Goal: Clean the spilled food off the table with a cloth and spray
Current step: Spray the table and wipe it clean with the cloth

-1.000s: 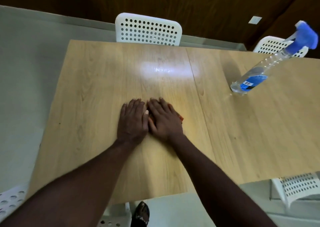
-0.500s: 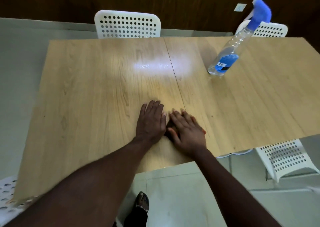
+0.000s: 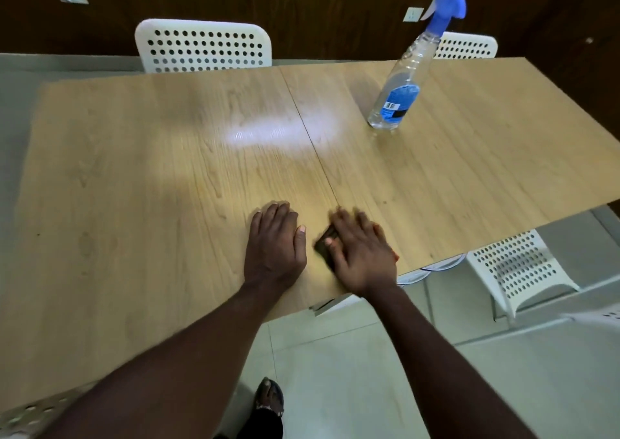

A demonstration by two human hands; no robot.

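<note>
- Head view, lower middle of the frame: the left hand (image 3: 275, 247) lies flat on the wooden table (image 3: 151, 170), palm down. Its fingers are straight and close together, with the thumb out to the side.
- Just to its right, the right hand (image 3: 360, 254) presses palm down on the cloth (image 3: 322, 246), its fingers straight and slightly spread.
- The two hands are near each other but apart, with a narrow strip of table and cloth between them.
- The cloth sits close to the near edge of the table, just right of the seam that runs across the top.
- Most of the cloth is hidden under the right hand. Only a dark patch shows beside the thumb, and a thin orange edge shows at the hand's right side.
- The right hand's fingertips are blurred, so how they lie on the cloth is hard to make out.
- Whether anything lies under the cloth cannot be told.
- The spray bottle (image 3: 397, 100) stands on the table in the upper right of the frame, well apart from both hands. It is clear with a blue label and a blue trigger head.
- White perforated chairs stand at the far side (image 3: 204, 46) and at the right (image 3: 516, 267). A third (image 3: 466, 46) is partly hidden behind the bottle.
- A foot (image 3: 268, 395) shows on the floor at the bottom, cut off by the frame edge.
</note>
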